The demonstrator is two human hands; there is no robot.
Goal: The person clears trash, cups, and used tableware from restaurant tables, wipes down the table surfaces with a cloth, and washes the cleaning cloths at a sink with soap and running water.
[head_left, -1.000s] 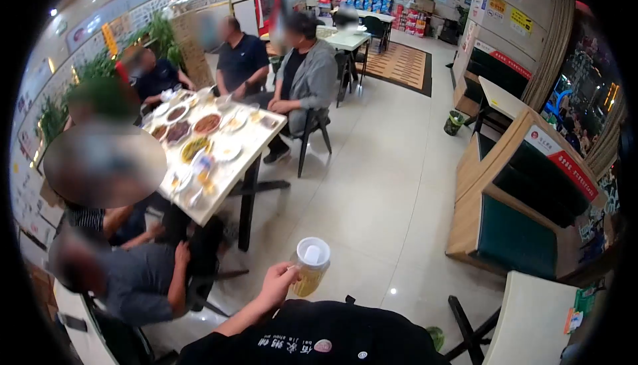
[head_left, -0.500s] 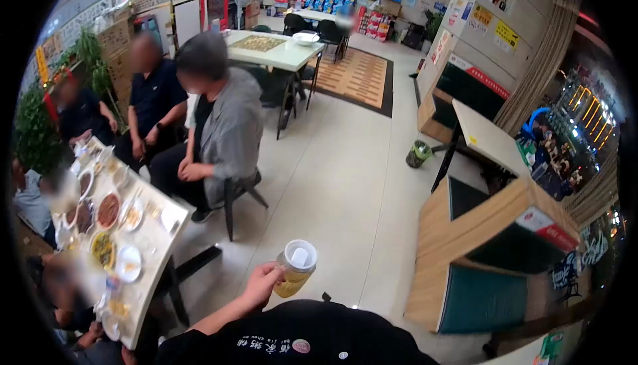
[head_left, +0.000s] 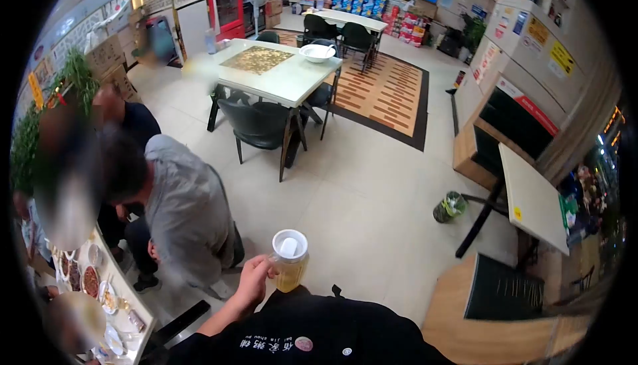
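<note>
My left hand (head_left: 253, 279) is closed round the handle of a clear pitcher (head_left: 290, 270), held upright in front of my black top. A pale yellow liquid fills part of it, and a white lid covers its mouth. The forearm reaches in from the lower left. My right hand does not show.
At the left, several people sit round a dining table (head_left: 141, 306) with dishes of food. The nearest, in a grey jacket (head_left: 187, 209), leans towards it. Ahead stand a white table (head_left: 309, 80) with a bowl (head_left: 317, 53) and black chairs (head_left: 259, 124). A bin (head_left: 449, 207) and booth seating (head_left: 458, 298) are at right.
My view has shifted forward along the aisle, and the booths and white table appear nearer. The pitcher remains in my left hand. The person in grey has bent towards the dining table.
</note>
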